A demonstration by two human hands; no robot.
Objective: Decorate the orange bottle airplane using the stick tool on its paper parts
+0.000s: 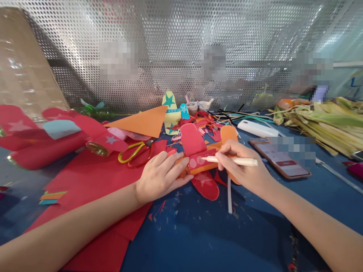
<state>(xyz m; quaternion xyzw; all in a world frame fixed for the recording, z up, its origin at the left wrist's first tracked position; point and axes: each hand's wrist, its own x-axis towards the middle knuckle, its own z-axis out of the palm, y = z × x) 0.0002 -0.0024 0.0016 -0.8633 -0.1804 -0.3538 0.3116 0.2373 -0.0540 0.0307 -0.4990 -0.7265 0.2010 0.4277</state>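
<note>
On the blue counter (198, 234), red sheets (96, 179) spread leftward; just beside them, in the middle, sits the orange-and-red paper plane (204, 166). It looks light, its flat wings easily creased, so the body seems the safer hold. The left hand's (160, 174) grip closes around one body end. The right hand's (246, 177) grip pinches a white pen (242, 161), tip at the pale dots (193, 163).
</note>
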